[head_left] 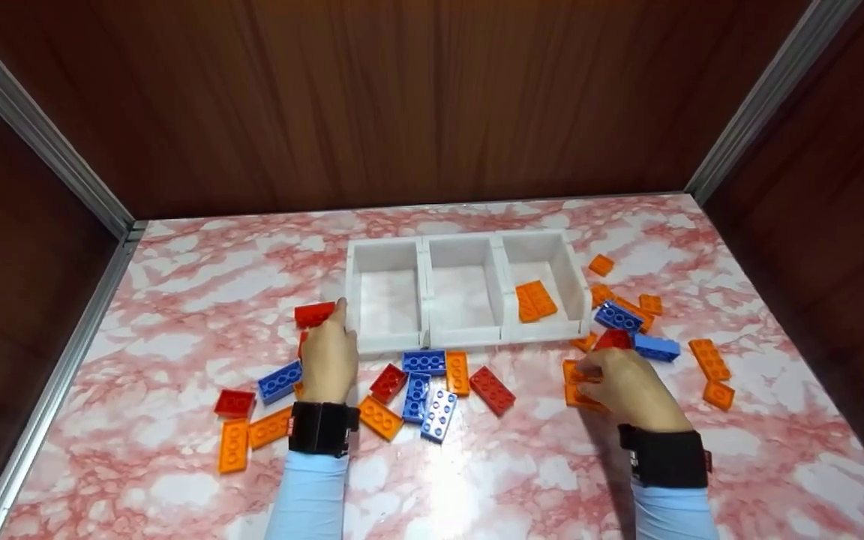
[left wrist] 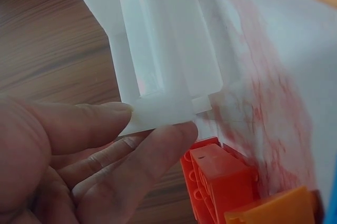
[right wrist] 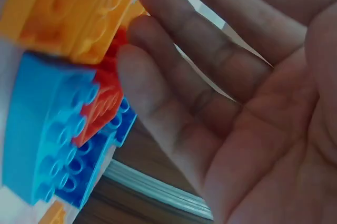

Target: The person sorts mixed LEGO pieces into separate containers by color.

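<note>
- Two pale-blue sleeves at the bottom edge of the head view, each ending in a black wrist band.
- Pink-and-white marbled table (head_left: 177, 285) across the lower half, walled by dark wood panels on three sides.
- One white tray (head_left: 469, 334) just above centre, split into three compartments; two orange bricks (head_left: 535, 301) lying in the right-hand one, the other two bare.
- Left hand (head_left: 329, 356) left of centre, fingers straight and relaxed, tips touching the tray's near left corner; same contact seen close in the left wrist view, fingers (left wrist: 158, 145) against the white corner, nothing gripped.
- Right hand (head_left: 623, 386) right of centre, fingers bent down onto an orange brick (head_left: 576, 384) on the table; clamped or only resting, cannot tell. Palm open in the right wrist view, with orange, red and blue bricks just beyond the fingertips.
- One red brick (head_left: 314, 313) touching the left fingertips' left side.
- Loose bricks on the table: about five blue, roughly five red, near a dozen orange, scattered lower left, centre and right of the tray.
</note>
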The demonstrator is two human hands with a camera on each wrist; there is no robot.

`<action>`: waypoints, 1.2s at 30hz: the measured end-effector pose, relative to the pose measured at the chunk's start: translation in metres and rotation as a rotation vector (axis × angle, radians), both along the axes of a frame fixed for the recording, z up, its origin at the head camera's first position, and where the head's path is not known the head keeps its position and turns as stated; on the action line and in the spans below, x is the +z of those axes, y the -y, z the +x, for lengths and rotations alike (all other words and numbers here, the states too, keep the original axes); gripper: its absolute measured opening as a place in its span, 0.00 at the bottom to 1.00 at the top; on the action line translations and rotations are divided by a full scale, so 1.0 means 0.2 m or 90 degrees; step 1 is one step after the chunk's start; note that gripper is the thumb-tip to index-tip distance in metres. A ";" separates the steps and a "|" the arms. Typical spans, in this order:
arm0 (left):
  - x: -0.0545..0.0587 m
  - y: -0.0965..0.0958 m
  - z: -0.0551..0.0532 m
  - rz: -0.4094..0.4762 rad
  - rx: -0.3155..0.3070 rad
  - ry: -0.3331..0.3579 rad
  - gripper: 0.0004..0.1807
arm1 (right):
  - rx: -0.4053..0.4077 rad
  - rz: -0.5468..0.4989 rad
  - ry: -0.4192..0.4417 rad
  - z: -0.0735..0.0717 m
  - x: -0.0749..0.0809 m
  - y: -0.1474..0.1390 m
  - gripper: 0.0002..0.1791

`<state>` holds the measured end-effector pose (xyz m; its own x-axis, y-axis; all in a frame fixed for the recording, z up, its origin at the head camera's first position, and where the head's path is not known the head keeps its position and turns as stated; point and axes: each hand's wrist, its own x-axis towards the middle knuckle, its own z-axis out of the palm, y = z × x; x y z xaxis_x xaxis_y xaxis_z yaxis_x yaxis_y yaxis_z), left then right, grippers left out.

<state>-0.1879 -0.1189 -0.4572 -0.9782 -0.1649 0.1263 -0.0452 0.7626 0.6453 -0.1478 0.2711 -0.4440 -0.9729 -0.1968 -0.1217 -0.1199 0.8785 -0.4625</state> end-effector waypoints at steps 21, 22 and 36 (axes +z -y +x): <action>-0.01 0.02 -0.02 -0.041 0.006 0.007 0.27 | 0.008 0.079 0.014 -0.05 -0.06 0.13 0.18; -0.01 0.02 -0.02 -0.037 0.003 0.010 0.27 | 0.013 0.074 0.012 -0.05 -0.06 0.15 0.16; 0.00 0.00 0.00 -0.020 -0.002 0.011 0.28 | 0.060 0.007 -0.025 -0.06 -0.04 0.22 0.03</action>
<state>-0.1881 -0.1189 -0.4564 -0.9807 -0.1580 0.1148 -0.0535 0.7827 0.6201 -0.1590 0.2275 -0.4521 -0.9543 -0.2861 -0.0864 -0.2198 0.8677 -0.4458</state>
